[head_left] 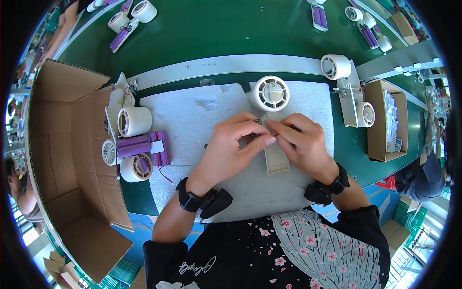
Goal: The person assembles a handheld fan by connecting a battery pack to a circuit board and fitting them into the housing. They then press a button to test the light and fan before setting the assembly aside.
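A white fan with a round slotted head (271, 93) lies on the foam mat in front of me, its open handle shell (277, 159) pointing toward me. Over the neck of this fan, my left hand (233, 144) and my right hand (308, 147) meet with their fingertips almost touching. Thumb and fingers of my left hand are pinched together, covering whatever is between them. A short bit of thin red wire (275, 135) shows at the pinched fingers of my right hand. My fingers hide most of the inside of the neck.
White foam mat (192, 115) covers the green bench. At left stand a large open carton (62, 120), fan parts (134, 121) and purple battery cells (139, 146). Another fan (347, 103) and a small box of white pieces (373, 120) are at right. Beyond the metal rail (231, 62) lie more fans.
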Demonstrator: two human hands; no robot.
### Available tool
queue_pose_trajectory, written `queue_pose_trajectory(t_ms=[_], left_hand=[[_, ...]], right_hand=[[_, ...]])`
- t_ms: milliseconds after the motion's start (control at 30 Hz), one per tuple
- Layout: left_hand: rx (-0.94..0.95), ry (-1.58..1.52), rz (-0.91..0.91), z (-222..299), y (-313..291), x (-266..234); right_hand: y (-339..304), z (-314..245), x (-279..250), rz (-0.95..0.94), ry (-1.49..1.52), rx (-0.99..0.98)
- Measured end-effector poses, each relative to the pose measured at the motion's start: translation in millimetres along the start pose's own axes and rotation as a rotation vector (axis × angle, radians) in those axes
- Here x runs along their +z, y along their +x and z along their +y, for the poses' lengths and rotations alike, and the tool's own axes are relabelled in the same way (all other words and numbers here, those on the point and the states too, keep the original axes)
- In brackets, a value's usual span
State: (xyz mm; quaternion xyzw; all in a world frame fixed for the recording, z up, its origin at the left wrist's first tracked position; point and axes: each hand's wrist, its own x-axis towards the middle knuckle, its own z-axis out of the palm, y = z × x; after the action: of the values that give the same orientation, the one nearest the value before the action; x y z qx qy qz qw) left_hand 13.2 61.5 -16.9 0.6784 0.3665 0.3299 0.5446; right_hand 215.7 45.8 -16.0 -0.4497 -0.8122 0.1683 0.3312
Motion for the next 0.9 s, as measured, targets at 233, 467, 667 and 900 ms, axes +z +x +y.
queue_pose_trajectory(t_ms=[233,467,667,900], left_hand=[[-0.129,-0.066,0.064,-4,-1,-2],[-0.226,-0.424,-0.007,1,0,-8],[-0.253,-0.447,-0.023,-3,0,-10],[-0.336,-0.366,-0.057,-3,0,-10]], right_hand=[[1,2,-5,-0.069,0.204,0.155],[-3,6,-2,-0.052,0.289,0.176],[-3,4,-4,-0.067,0.286,0.153],[-3,3,-6,-0.077,0.305,0.151]])
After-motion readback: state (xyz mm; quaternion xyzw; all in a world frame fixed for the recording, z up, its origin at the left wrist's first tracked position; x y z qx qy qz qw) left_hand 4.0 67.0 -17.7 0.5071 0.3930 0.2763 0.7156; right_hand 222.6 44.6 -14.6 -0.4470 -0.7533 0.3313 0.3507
